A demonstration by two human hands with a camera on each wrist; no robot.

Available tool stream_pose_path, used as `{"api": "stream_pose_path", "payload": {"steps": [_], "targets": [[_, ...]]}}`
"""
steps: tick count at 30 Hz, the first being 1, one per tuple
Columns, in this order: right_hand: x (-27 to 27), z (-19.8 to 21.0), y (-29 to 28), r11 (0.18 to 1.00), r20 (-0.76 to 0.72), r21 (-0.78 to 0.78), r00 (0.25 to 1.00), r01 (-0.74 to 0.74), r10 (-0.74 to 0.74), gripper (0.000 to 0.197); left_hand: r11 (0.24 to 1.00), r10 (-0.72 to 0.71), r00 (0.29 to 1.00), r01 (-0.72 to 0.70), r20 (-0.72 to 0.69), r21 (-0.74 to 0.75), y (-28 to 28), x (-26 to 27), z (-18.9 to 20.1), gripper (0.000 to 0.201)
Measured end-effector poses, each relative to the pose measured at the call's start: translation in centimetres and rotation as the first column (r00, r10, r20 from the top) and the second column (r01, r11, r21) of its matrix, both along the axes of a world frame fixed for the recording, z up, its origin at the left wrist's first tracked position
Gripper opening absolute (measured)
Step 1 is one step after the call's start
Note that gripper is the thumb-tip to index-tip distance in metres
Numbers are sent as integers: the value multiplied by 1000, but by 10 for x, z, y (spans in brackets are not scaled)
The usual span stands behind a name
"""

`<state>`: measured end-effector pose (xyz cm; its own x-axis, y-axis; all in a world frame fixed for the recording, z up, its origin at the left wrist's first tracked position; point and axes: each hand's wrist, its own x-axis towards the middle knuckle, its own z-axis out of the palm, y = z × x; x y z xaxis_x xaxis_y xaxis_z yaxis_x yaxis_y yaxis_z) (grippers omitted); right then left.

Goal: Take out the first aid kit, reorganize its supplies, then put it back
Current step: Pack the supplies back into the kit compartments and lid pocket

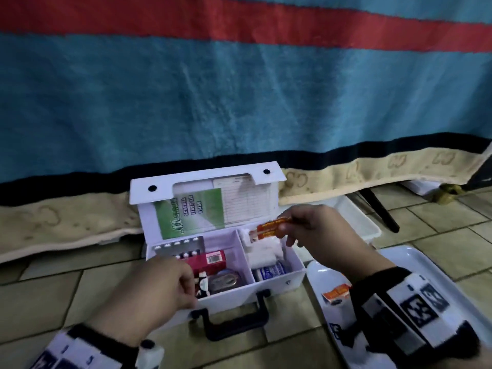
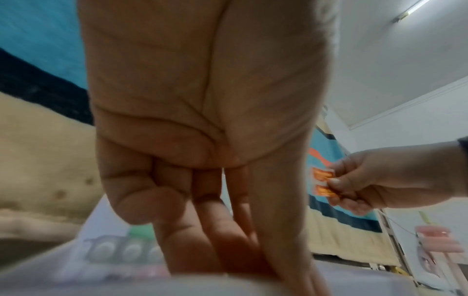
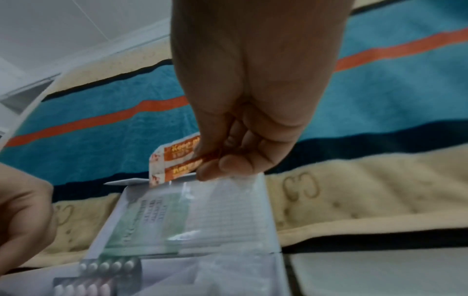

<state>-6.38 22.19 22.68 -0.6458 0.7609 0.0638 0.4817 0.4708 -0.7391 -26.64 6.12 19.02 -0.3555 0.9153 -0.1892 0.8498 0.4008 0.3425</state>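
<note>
The white first aid kit [image 1: 266, 286] stands open on the tiled floor, its lid [image 1: 202, 177] upright against the bed. My right hand [image 1: 286, 227] pinches a strip of orange plasters [image 1: 269, 229] just above the right compartment, which holds white cotton [image 1: 263, 251] and a blue-and-white pack [image 1: 271, 270]. The right wrist view shows the plasters [image 3: 174, 160] between thumb and fingers [image 3: 210, 160]. My left hand [image 1: 191, 286] grips the kit's front-left wall. The left compartment holds blister packs [image 1: 178, 246], a red box [image 1: 207, 261] and a round tin [image 1: 223, 280].
A white tray [image 1: 426, 265] lies on the floor to the right with a small orange box [image 1: 336, 291] on it. A white tub [image 1: 356, 217] sits behind the kit. The bed's blue blanket [image 1: 239, 89] hangs close behind, and a black leg [image 1: 378, 209] stands at the right.
</note>
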Motion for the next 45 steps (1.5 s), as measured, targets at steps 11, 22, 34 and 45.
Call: {"api": "stream_pose_path", "payload": {"steps": [11,22,34,45], "targets": [[-100,2,27,959,-183,274,983,65,-15,11,993,81,992,-72,-96,98,-8,5,-14,32],[-123,35,34,751,400,561,909,-348,122,30,986,104,995,-102,-10,130,-10,2,-12,24],[-138,40,4,730,521,515,841,-449,150,30,977,103,995,-101,-4,190,-14,3,-13,17],[-135,16,11,850,415,336,874,-405,252,13,976,121,993,-117,-10,182,-13,3,-16,22]]}}
